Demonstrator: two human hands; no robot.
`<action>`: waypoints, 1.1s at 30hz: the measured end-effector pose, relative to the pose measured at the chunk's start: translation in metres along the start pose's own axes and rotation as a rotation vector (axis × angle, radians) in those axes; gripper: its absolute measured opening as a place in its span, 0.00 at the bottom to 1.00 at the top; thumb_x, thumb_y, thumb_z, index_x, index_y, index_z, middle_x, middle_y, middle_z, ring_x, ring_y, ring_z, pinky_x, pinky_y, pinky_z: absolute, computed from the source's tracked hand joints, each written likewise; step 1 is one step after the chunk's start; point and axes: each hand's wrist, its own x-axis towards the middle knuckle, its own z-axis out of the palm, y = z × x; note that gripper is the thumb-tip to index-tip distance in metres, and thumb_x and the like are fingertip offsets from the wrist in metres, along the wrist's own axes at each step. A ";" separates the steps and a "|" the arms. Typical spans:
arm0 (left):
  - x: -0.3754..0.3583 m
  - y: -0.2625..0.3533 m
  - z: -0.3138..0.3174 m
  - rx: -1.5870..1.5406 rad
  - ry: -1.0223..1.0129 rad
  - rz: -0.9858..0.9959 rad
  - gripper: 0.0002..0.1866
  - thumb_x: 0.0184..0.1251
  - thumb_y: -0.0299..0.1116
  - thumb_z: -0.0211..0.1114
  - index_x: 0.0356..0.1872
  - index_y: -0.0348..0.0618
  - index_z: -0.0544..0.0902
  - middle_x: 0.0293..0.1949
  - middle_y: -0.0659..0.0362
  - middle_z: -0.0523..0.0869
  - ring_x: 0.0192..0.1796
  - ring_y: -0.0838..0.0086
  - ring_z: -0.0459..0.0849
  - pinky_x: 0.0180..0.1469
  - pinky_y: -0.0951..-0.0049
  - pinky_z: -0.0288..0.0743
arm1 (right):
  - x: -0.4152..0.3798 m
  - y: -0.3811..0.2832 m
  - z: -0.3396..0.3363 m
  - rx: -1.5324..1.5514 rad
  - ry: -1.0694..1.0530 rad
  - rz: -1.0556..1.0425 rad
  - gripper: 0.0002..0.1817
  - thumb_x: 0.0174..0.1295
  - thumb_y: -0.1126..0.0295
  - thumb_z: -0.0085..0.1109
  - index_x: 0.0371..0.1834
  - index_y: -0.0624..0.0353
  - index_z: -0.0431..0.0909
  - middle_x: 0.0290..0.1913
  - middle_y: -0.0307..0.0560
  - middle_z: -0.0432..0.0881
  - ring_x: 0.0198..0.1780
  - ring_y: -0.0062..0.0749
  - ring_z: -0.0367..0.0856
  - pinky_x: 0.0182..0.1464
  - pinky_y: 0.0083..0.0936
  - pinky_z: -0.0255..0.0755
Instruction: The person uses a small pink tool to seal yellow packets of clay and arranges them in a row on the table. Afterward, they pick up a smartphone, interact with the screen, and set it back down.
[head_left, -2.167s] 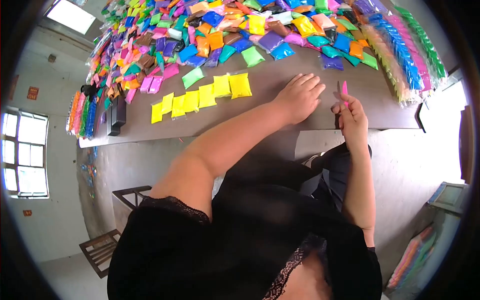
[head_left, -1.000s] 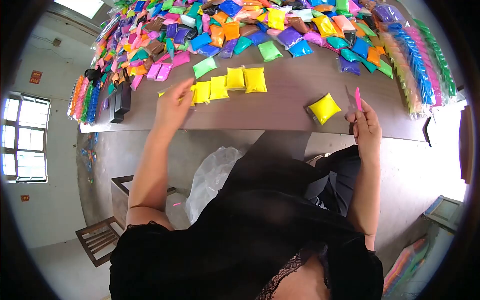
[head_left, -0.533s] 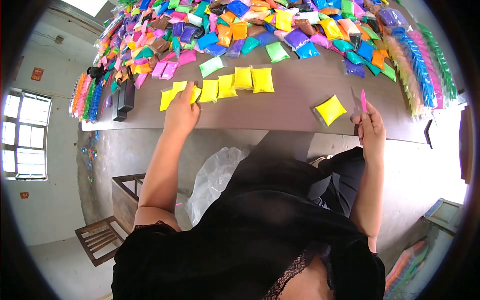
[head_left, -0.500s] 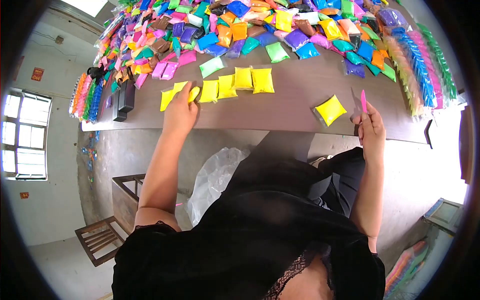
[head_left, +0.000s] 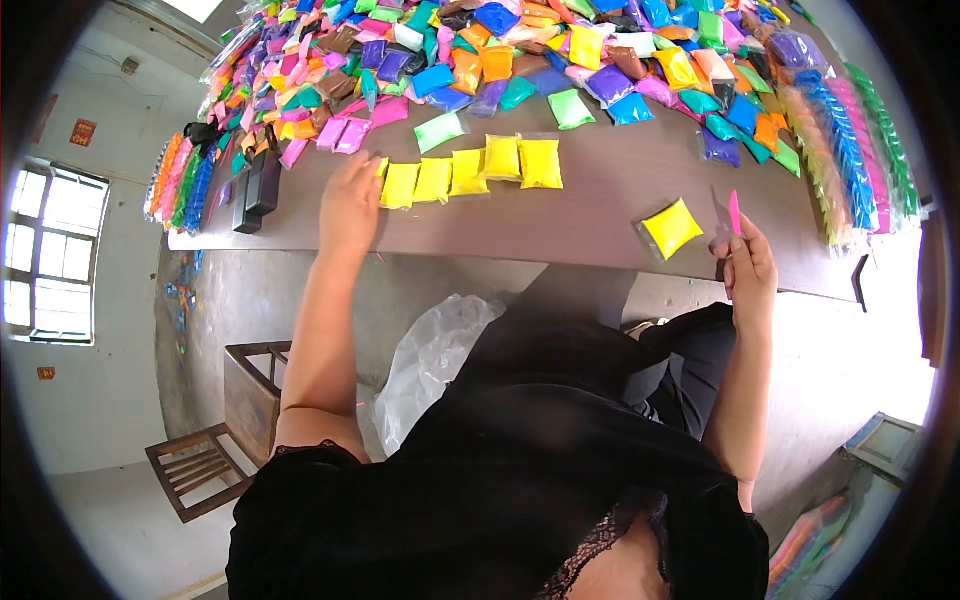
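Several yellow clay packets [head_left: 433, 181] lie in a row on the brown table [head_left: 590, 215]. My left hand [head_left: 350, 208] rests at the row's left end with its fingers stretched forward, covering part of the leftmost yellow packet [head_left: 382, 168]. How much of that packet is under the hand is hidden. In my right hand [head_left: 750, 262], thumb and fingers pinch a slim pink plastic knife [head_left: 735, 212], its blade pointing up. A single yellow packet [head_left: 671, 229] lies apart from the row, just left of the right hand.
A large heap of multicoloured packets [head_left: 520, 65] fills the table's far side. Strips of packets in clear wrap [head_left: 835, 150] stand at the right, more coloured strips [head_left: 180, 185] at the left. Black boxes [head_left: 262, 182] sit near the left edge. A clear plastic bag [head_left: 430, 350] hangs below.
My left hand has shifted left along the row, and the yellow packet that was at its fingers now lies uncovered in the row. The right hand still holds the pink knife. The view has shifted slightly.
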 end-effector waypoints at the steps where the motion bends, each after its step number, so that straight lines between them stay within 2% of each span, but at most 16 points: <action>1: -0.006 0.003 0.006 0.001 0.002 -0.001 0.14 0.66 0.34 0.63 0.52 0.49 0.85 0.58 0.50 0.81 0.62 0.55 0.77 0.61 0.59 0.72 | 0.000 0.000 0.000 0.008 -0.005 -0.002 0.19 0.73 0.72 0.48 0.65 0.60 0.72 0.32 0.34 0.79 0.22 0.09 0.63 0.23 0.09 0.56; 3: -0.018 0.011 0.014 0.304 -0.062 0.070 0.16 0.65 0.36 0.65 0.52 0.47 0.85 0.62 0.51 0.79 0.64 0.53 0.75 0.64 0.56 0.68 | -0.001 0.000 0.000 0.007 0.001 -0.002 0.19 0.73 0.72 0.48 0.65 0.60 0.72 0.32 0.34 0.79 0.22 0.09 0.63 0.23 0.09 0.56; 4: -0.017 0.009 0.014 0.304 -0.062 0.069 0.16 0.65 0.36 0.65 0.52 0.47 0.85 0.62 0.51 0.79 0.64 0.53 0.75 0.64 0.56 0.68 | -0.001 0.001 0.000 0.005 0.006 0.000 0.19 0.73 0.72 0.48 0.65 0.60 0.72 0.32 0.34 0.79 0.22 0.09 0.63 0.23 0.09 0.56; 7: -0.014 0.003 0.010 0.129 -0.112 -0.040 0.20 0.61 0.39 0.69 0.54 0.46 0.84 0.62 0.49 0.78 0.67 0.51 0.72 0.66 0.53 0.65 | 0.001 0.004 -0.001 -0.008 0.003 -0.016 0.18 0.73 0.71 0.48 0.65 0.60 0.72 0.33 0.34 0.79 0.22 0.09 0.63 0.23 0.09 0.56; 9: -0.010 0.002 0.004 0.004 -0.042 -0.105 0.27 0.58 0.46 0.71 0.57 0.46 0.82 0.64 0.47 0.76 0.68 0.50 0.71 0.65 0.54 0.65 | 0.000 0.002 0.000 -0.015 0.001 -0.017 0.18 0.73 0.71 0.48 0.65 0.60 0.72 0.33 0.34 0.79 0.22 0.09 0.63 0.23 0.09 0.56; 12: -0.009 0.011 -0.002 -0.007 -0.111 -0.129 0.28 0.56 0.47 0.73 0.57 0.46 0.81 0.65 0.47 0.73 0.70 0.50 0.67 0.68 0.51 0.62 | 0.000 0.003 0.000 -0.008 0.002 -0.021 0.18 0.74 0.71 0.48 0.65 0.61 0.72 0.33 0.34 0.80 0.22 0.09 0.63 0.23 0.08 0.56; 18: -0.013 0.016 0.008 0.125 -0.105 -0.094 0.24 0.53 0.46 0.75 0.49 0.44 0.84 0.66 0.47 0.71 0.73 0.52 0.63 0.72 0.43 0.54 | 0.001 0.004 -0.002 0.000 -0.005 -0.032 0.18 0.74 0.71 0.48 0.64 0.62 0.72 0.33 0.35 0.80 0.22 0.09 0.63 0.22 0.08 0.55; 25: -0.011 0.013 0.007 0.084 -0.132 -0.136 0.24 0.51 0.45 0.76 0.49 0.47 0.84 0.67 0.49 0.71 0.73 0.53 0.62 0.72 0.44 0.54 | 0.002 0.008 -0.003 0.000 -0.014 -0.050 0.18 0.74 0.71 0.48 0.65 0.61 0.71 0.33 0.35 0.80 0.21 0.09 0.63 0.21 0.09 0.55; 27: -0.010 0.017 0.006 0.028 -0.092 -0.191 0.20 0.49 0.42 0.78 0.42 0.47 0.84 0.67 0.50 0.71 0.73 0.52 0.62 0.72 0.44 0.55 | 0.002 0.007 -0.003 0.002 -0.013 -0.041 0.18 0.74 0.71 0.48 0.65 0.61 0.72 0.33 0.35 0.80 0.21 0.09 0.63 0.21 0.09 0.55; 31: -0.009 0.019 0.006 0.036 -0.075 -0.177 0.20 0.49 0.42 0.78 0.41 0.47 0.83 0.66 0.51 0.71 0.73 0.52 0.62 0.72 0.44 0.55 | 0.002 0.006 -0.003 -0.018 -0.013 -0.036 0.18 0.74 0.70 0.48 0.65 0.60 0.72 0.33 0.36 0.79 0.21 0.09 0.63 0.21 0.09 0.56; 33: -0.011 0.014 0.007 0.086 -0.141 -0.139 0.22 0.49 0.42 0.78 0.45 0.49 0.83 0.66 0.51 0.71 0.73 0.51 0.63 0.73 0.44 0.54 | 0.002 0.006 -0.003 -0.027 -0.010 -0.039 0.18 0.74 0.70 0.48 0.65 0.60 0.72 0.33 0.35 0.79 0.21 0.09 0.63 0.21 0.09 0.55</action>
